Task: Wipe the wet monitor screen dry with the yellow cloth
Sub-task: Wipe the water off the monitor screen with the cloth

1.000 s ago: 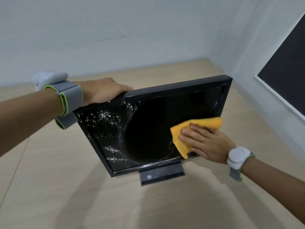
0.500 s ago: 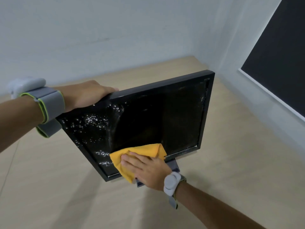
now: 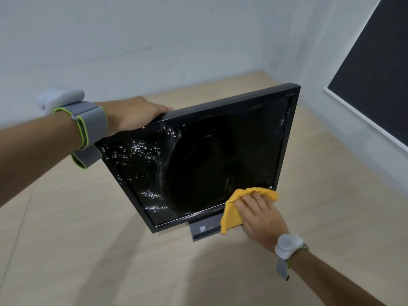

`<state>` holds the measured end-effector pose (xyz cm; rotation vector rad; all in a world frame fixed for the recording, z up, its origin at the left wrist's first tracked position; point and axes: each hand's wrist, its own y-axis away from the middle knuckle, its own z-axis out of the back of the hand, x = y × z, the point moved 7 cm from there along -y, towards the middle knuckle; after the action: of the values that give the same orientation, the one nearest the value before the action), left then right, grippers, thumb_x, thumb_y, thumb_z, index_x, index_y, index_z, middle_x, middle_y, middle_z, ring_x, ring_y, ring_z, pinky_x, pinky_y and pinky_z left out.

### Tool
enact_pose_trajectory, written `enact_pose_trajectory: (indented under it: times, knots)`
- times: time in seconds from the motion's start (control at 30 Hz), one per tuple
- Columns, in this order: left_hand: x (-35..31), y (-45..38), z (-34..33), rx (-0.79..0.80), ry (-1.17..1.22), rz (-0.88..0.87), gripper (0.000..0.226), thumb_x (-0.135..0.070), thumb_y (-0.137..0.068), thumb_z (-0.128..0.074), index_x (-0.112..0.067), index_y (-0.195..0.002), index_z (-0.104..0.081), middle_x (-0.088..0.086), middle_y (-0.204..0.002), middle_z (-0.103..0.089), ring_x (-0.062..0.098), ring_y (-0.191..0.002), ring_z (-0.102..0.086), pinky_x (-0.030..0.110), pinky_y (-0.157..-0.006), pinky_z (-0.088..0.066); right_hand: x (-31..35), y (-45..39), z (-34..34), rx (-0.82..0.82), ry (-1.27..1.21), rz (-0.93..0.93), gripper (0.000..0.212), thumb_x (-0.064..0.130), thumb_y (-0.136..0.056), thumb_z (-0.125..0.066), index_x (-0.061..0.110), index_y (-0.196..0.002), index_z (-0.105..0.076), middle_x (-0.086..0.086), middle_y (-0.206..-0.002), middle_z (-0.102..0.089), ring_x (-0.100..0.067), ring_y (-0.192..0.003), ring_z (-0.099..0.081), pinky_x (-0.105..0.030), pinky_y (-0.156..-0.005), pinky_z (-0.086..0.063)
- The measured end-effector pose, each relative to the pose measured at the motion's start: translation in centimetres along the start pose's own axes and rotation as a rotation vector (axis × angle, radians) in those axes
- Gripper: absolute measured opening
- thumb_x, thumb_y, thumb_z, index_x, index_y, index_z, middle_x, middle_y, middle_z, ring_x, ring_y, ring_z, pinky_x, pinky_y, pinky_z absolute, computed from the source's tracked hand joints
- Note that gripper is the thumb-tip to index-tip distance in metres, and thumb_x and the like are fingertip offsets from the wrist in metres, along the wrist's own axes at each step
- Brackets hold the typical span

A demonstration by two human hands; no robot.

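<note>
A black monitor stands tilted back on its stand on the wooden table. White water drops cover the left part of its screen; the middle and right look smeared and dark. My left hand grips the monitor's top left edge. The yellow cloth is bunched at the screen's bottom right corner and hangs over the lower bezel. My right hand lies flat on the cloth and presses it against the monitor. Both wrists wear grey bands.
The light wooden table runs to a pale wall behind and on the right. A dark panel with a white frame hangs on the right wall. The monitor's base pokes out under the screen.
My right hand has slid the cloth along the screen's lower edge from bottom centre-left to the bottom right corner. The left hand keeps its grip on the top edge.
</note>
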<state>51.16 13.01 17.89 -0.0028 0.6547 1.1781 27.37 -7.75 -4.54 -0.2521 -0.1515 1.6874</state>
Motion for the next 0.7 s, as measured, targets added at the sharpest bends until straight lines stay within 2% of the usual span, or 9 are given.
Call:
enact_pose_trajectory:
  times: [0.07, 0.13, 0.23, 0.37, 0.5, 0.6, 0.7]
  knots:
    - [-0.4, 0.5, -0.1, 0.008, -0.003, -0.013, 0.069, -0.069, -0.080, -0.046, -0.010, -0.106, -0.070, 0.015, -0.109, -0.069, 0.034, -0.095, -0.065, 0.038, -0.077, -0.046, -2.3, 1.4, 0.2, -0.068, 0.034, -0.138, 0.041, 0.026, -0.086, -0.064, 0.012, -0.125, -0.065, -0.016, -0.123, -0.064, -0.042, -0.108, -0.062, -0.052, -0.092, -0.051]
    - [-0.6, 0.9, 0.0, -0.015, 0.012, 0.013, 0.067, -0.069, -0.081, -0.046, -0.012, -0.109, -0.069, 0.014, -0.116, -0.067, 0.035, -0.107, -0.061, 0.042, -0.091, -0.044, -3.0, 2.1, 0.4, -0.086, 0.061, -0.235, 0.041, 0.029, -0.089, -0.057, 0.009, -0.124, -0.066, -0.019, -0.123, -0.064, -0.043, -0.107, -0.062, -0.051, -0.088, -0.051]
    - [-0.7, 1.1, 0.1, -0.043, 0.001, 0.070, 0.066, -0.072, -0.080, -0.047, -0.018, -0.110, -0.069, 0.009, -0.121, -0.064, 0.033, -0.111, -0.057, 0.046, -0.107, -0.037, -0.6, 1.2, 0.2, -0.050, 0.045, -0.320, 0.035, 0.026, -0.086, -0.061, 0.008, -0.115, -0.067, -0.017, -0.114, -0.064, -0.039, -0.090, -0.061, -0.046, -0.073, -0.050]
    - [-0.5, 0.9, 0.1, -0.044, 0.008, 0.085, 0.063, -0.071, -0.082, -0.047, -0.018, -0.109, -0.068, 0.009, -0.123, -0.063, 0.032, -0.114, -0.056, 0.047, -0.109, -0.034, 6.7, -1.0, -0.6, -0.043, -0.072, -0.235, 0.033, 0.025, -0.082, -0.065, 0.014, -0.113, -0.065, -0.008, -0.103, -0.063, -0.030, -0.087, -0.062, -0.041, -0.071, -0.053]
    - [-0.5, 1.1, 0.3, -0.063, 0.017, 0.089, 0.064, -0.071, -0.082, -0.047, -0.018, -0.112, -0.068, 0.009, -0.124, -0.063, 0.033, -0.114, -0.056, 0.047, -0.109, -0.035, 14.0, -3.0, -1.2, -0.110, -0.179, -0.117, 0.037, 0.028, -0.085, -0.058, 0.016, -0.120, -0.061, -0.005, -0.112, -0.062, -0.028, -0.101, -0.059, -0.040, -0.085, -0.049]
    - [-0.5, 1.0, 0.3, -0.080, 0.030, 0.095, 0.062, -0.068, -0.084, -0.048, -0.016, -0.112, -0.067, 0.010, -0.123, -0.063, 0.033, -0.114, -0.056, 0.045, -0.109, -0.035, 18.1, -4.3, -1.7, -0.071, -0.263, -0.028, 0.039, 0.029, -0.086, -0.053, 0.020, -0.124, -0.055, -0.001, -0.119, -0.054, -0.026, -0.109, -0.052, -0.039, -0.095, -0.043]
    - [-0.4, 1.0, 0.3, -0.077, 0.039, 0.099, 0.060, -0.066, -0.085, -0.049, -0.014, -0.109, -0.068, 0.012, -0.119, -0.064, 0.034, -0.110, -0.058, 0.046, -0.108, -0.036, 19.3, -4.9, -2.0, -0.050, -0.278, 0.067, 0.035, 0.027, -0.088, -0.046, 0.021, -0.122, -0.052, 0.001, -0.117, -0.050, -0.023, -0.107, -0.049, -0.038, -0.093, -0.049]
